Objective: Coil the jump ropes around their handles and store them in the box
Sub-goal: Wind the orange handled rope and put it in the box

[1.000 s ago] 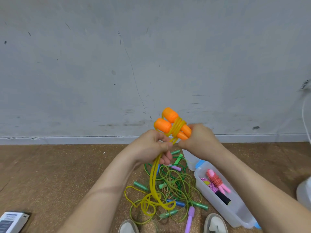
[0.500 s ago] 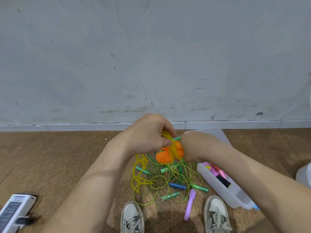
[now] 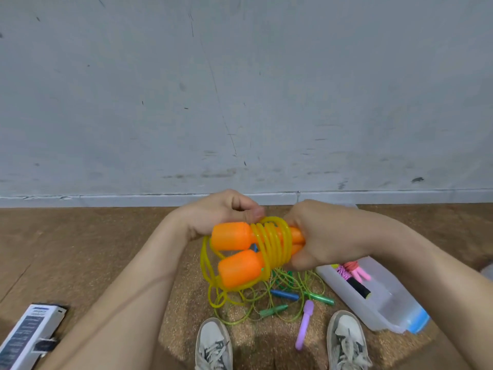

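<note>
Far side: grey painted wall (image 3: 240,76), scuffed, with long thin scratches and dark flecks. Pale baseboard strip (image 3: 106,200) runs along its foot. Floor: brown speckled cork-like mat (image 3: 181,303) in the middle, smoother brown boards (image 3: 66,249) to the left. Near left: white cardboard carton with dark blue print (image 3: 29,335), lying tilted; print unreadable. Near edge: two pale grey laced sneakers, left (image 3: 213,345) and right (image 3: 346,340), toes toward the wall.

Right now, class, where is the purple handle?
In the head view, the purple handle lies on the floor between the left shoe and right shoe, just below the blue handle.
</note>
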`<state>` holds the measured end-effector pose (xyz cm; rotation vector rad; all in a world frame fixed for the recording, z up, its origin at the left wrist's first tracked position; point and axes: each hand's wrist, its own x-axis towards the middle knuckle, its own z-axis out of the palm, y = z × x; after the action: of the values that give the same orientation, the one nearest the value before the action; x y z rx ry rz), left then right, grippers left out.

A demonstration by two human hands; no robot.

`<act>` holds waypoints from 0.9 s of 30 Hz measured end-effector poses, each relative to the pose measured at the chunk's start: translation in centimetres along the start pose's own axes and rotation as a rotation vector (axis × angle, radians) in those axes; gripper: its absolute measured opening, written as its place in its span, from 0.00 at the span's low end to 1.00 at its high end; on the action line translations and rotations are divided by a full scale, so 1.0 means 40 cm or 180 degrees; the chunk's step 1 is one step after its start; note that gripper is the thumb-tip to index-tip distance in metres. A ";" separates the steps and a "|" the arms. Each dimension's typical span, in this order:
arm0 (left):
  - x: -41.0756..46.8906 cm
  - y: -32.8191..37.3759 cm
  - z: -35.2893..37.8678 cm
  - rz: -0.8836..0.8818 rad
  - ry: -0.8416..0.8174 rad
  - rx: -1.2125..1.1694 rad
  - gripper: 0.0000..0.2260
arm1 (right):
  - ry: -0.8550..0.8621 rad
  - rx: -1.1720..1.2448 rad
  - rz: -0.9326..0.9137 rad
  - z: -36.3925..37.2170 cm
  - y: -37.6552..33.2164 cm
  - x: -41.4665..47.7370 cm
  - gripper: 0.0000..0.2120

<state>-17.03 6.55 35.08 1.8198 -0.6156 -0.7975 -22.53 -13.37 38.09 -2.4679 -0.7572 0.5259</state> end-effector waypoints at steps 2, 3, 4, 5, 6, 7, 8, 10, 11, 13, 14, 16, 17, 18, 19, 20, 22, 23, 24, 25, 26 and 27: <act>0.009 -0.014 -0.006 -0.0028 0.0078 -0.0247 0.09 | 0.0236 0.0665 -0.0103 -0.013 0.007 -0.008 0.12; 0.017 -0.021 -0.006 -0.0129 0.0315 -0.0532 0.08 | 0.0394 0.0902 -0.0116 -0.020 0.013 -0.009 0.09; 0.025 -0.024 0.002 -0.0207 0.0549 -0.0916 0.08 | 0.0561 0.1060 -0.0103 -0.027 0.016 -0.008 0.07; 0.035 -0.020 0.019 -0.0189 0.0648 -0.1183 0.10 | 0.0715 0.1184 -0.0074 -0.033 0.019 -0.007 0.06; 0.047 -0.018 0.040 -0.0122 0.0650 -0.1234 0.14 | 0.0856 0.1338 -0.0013 -0.036 0.021 -0.004 0.07; 0.058 -0.011 0.061 -0.0063 0.0631 -0.1167 0.17 | 0.1000 0.1520 0.0085 -0.038 0.023 0.000 0.07; 0.069 -0.004 0.077 0.0004 0.0650 -0.1078 0.19 | 0.1164 0.1674 0.0228 -0.039 0.028 0.005 0.07; 0.083 0.007 0.086 0.0188 0.0834 -0.0952 0.16 | 0.1563 0.1814 0.0522 -0.046 0.048 0.021 0.13; 0.086 0.010 0.086 0.0277 0.0855 -0.0873 0.13 | 0.1762 0.1804 0.0669 -0.053 0.061 0.029 0.14; 0.088 0.013 0.085 0.0312 0.0777 -0.0624 0.09 | 0.2120 0.1785 0.0958 -0.068 0.093 0.040 0.12; 0.089 0.014 0.085 0.0286 0.0729 -0.0463 0.07 | 0.2262 0.1850 0.1067 -0.075 0.108 0.043 0.10; 0.092 0.013 0.081 0.0255 0.0830 0.0017 0.06 | 0.2478 0.1800 0.1228 -0.081 0.129 0.051 0.08; 0.093 0.009 0.072 0.0281 0.1031 0.0348 0.07 | 0.2550 0.1716 0.1277 -0.081 0.132 0.055 0.11; 0.093 0.006 0.062 0.0313 0.1286 0.0716 0.08 | 0.2601 0.1695 0.1298 -0.080 0.134 0.059 0.14; 0.091 0.007 0.053 0.0328 0.1516 0.1027 0.08 | 0.2647 0.1695 0.1289 -0.077 0.135 0.065 0.15; 0.087 0.009 0.046 0.0323 0.1658 0.1323 0.08 | 0.2679 0.1656 0.1286 -0.073 0.137 0.072 0.15; 0.082 0.015 0.042 0.0232 0.1785 0.2243 0.09 | 0.2717 0.1494 0.1312 -0.064 0.137 0.085 0.13; 0.080 0.019 0.047 0.0182 0.1830 0.2702 0.10 | 0.2750 0.1454 0.1330 -0.060 0.137 0.091 0.12; 0.082 0.020 0.052 0.0169 0.1900 0.2963 0.09 | 0.2796 0.1483 0.1341 -0.057 0.135 0.096 0.12; 0.085 0.022 0.060 0.0196 0.1990 0.3013 0.08 | 0.2869 0.1569 0.1340 -0.056 0.134 0.099 0.13; 0.089 0.024 0.069 0.0265 0.2092 0.2908 0.08 | 0.2964 0.1671 0.1323 -0.057 0.134 0.102 0.14; 0.094 0.027 0.077 0.0353 0.2176 0.2688 0.07 | 0.3065 0.1733 0.1304 -0.060 0.135 0.103 0.13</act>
<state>-17.00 1.63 34.35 2.5917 -0.6221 0.2529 -15.98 -15.60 36.09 -1.9830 0.2565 -0.3132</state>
